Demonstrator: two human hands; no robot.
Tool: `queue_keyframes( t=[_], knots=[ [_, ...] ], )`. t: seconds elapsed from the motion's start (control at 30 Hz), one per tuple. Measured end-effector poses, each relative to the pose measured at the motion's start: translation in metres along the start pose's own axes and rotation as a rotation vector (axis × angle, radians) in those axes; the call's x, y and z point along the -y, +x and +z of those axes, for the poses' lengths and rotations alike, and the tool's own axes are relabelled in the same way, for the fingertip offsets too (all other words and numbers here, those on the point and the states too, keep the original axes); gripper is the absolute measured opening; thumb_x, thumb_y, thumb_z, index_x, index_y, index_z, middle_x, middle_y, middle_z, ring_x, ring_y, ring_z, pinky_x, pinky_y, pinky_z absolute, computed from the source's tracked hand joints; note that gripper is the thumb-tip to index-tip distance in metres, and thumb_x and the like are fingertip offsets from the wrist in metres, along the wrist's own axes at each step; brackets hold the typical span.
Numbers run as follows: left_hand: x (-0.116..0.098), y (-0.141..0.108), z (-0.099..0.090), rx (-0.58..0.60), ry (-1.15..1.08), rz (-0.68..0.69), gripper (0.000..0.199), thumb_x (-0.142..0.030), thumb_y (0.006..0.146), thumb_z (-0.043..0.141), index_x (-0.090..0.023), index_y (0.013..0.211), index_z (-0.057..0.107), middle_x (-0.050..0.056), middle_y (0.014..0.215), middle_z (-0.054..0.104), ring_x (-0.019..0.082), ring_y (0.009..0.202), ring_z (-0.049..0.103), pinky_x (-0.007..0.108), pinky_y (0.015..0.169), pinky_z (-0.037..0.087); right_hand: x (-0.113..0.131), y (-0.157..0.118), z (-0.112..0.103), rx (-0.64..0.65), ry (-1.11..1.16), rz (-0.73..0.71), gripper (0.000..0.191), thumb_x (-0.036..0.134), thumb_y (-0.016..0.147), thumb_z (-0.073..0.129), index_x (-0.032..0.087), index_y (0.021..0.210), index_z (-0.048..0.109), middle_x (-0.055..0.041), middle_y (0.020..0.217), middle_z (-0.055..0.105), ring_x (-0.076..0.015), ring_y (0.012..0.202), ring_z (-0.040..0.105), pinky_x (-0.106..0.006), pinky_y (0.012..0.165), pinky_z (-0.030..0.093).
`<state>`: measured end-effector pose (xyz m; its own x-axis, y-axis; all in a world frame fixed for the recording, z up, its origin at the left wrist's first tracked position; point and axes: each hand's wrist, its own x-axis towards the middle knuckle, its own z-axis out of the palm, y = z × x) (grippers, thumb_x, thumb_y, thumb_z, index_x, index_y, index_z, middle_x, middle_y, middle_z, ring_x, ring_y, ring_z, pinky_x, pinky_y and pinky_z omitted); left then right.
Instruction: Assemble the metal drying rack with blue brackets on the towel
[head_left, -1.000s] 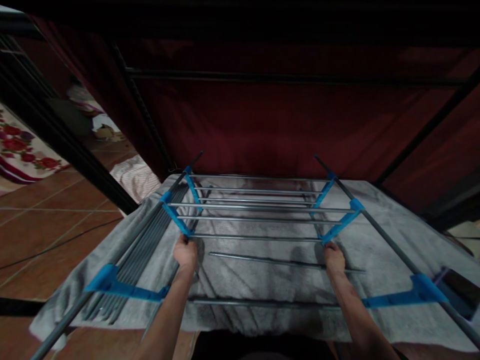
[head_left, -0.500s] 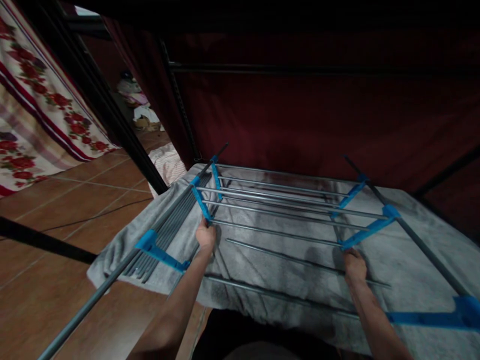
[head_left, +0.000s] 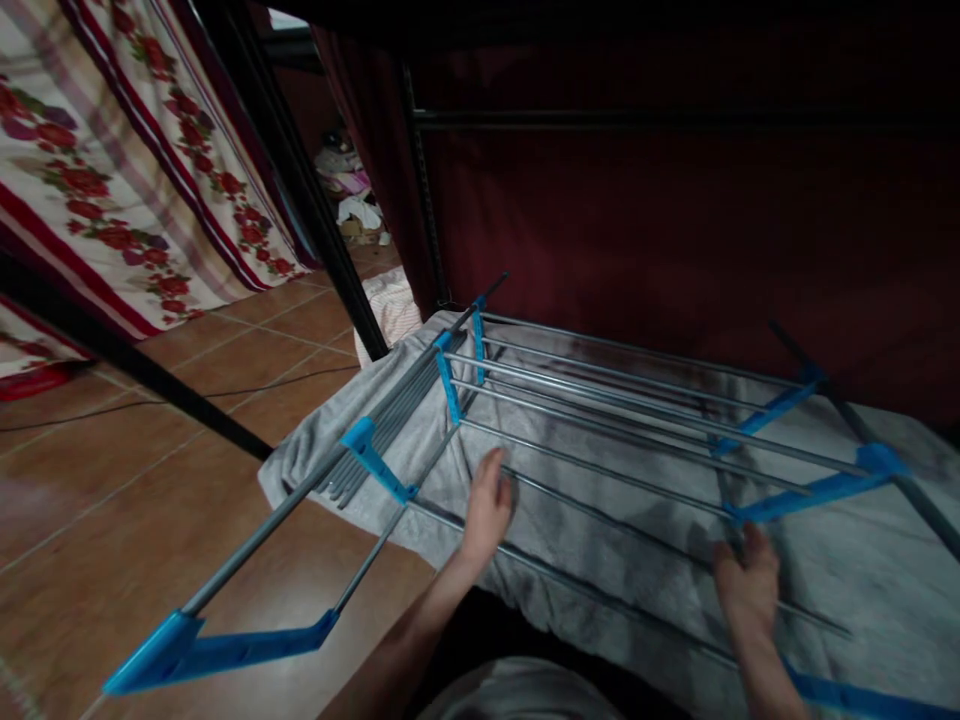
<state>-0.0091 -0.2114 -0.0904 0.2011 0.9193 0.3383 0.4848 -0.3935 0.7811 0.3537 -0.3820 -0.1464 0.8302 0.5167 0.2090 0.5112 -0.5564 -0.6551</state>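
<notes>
A rack frame of grey metal tubes (head_left: 600, 398) with blue plastic brackets (head_left: 379, 468) stands on a grey blanket (head_left: 600, 540). A loose grey rod (head_left: 600, 505) lies inside the frame, between my hands. My left hand (head_left: 487, 510) is open, fingers stretched upward at the rod's left end; whether it touches the rod I cannot tell. Just below a blue bracket (head_left: 817, 492) on the right is my right hand (head_left: 748, 580), slightly blurred, with fingers apart over the rod. It covers part of the rod and seems to grip nothing.
Several loose grey rods (head_left: 390, 425) lie side by side on the blanket at left. Black metal posts (head_left: 300, 170) and a dark red curtain (head_left: 637, 220) surround the bed. A floral curtain (head_left: 97, 180) hangs beyond the tiled floor (head_left: 225, 430), where a cable (head_left: 240, 390) runs.
My left hand has left the left blue bracket and moved to the loose rod's end. My right hand has come off the right bracket's lower end. The view has turned left.
</notes>
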Motion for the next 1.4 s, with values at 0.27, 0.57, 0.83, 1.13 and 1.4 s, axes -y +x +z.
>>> queue_keyframes(
  t=[0.27,0.57,0.83,1.13,1.4],
  knots=[
    [-0.017,-0.082,0.009,0.615,0.264,0.508,0.029,-0.024,0.096,0.054,-0.027,0.123,0.064,0.003,0.125,0.068,0.018,0.118,0.060,0.037,0.107,0.046,0.027,-0.068,0.025,0.151,-0.151,-0.557,0.037,0.027,0.093,0.038,0.018,0.122,0.059,-0.0128,0.121,0.063,-0.0302,0.117,0.056,-0.056,0.109,0.036],
    [-0.017,-0.074,0.036,0.649,0.343,0.653,0.031,-0.014,0.094,0.050,-0.026,0.118,0.066,0.004,0.110,0.068,0.021,0.102,0.064,0.041,0.095,0.053,0.069,-0.097,0.022,0.142,-0.194,-0.560,0.053,0.006,0.087,0.041,0.018,0.138,0.049,-0.0135,0.130,0.058,-0.0278,0.126,0.050,-0.055,0.113,0.036],
    [-0.016,-0.071,0.043,0.684,0.295,0.655,0.030,-0.013,0.093,0.047,-0.024,0.110,0.068,0.005,0.100,0.069,0.021,0.094,0.065,0.036,0.085,0.056,0.074,-0.087,0.011,0.226,-0.217,-0.540,0.044,0.007,0.089,0.045,0.020,0.129,0.059,-0.0108,0.115,0.064,-0.0263,0.112,0.057,-0.050,0.111,0.039],
    [-0.015,-0.070,0.042,0.623,0.280,0.695,0.028,-0.014,0.093,0.045,-0.025,0.108,0.067,0.005,0.100,0.070,0.021,0.093,0.066,0.034,0.082,0.057,0.073,-0.082,0.001,0.160,-0.061,-0.454,0.040,0.007,0.089,0.045,0.020,0.123,0.062,-0.0102,0.120,0.062,-0.0244,0.114,0.056,-0.042,0.105,0.045],
    [-0.013,-0.068,0.043,0.625,0.306,0.733,0.028,-0.016,0.094,0.044,-0.025,0.109,0.067,0.005,0.104,0.071,0.021,0.097,0.067,0.033,0.083,0.055,0.011,-0.143,-0.069,-0.061,0.078,-0.175,0.022,0.016,0.093,0.037,0.023,0.102,0.056,-0.0070,0.094,0.060,-0.0240,0.091,0.060,-0.040,0.081,0.052]
  ],
)
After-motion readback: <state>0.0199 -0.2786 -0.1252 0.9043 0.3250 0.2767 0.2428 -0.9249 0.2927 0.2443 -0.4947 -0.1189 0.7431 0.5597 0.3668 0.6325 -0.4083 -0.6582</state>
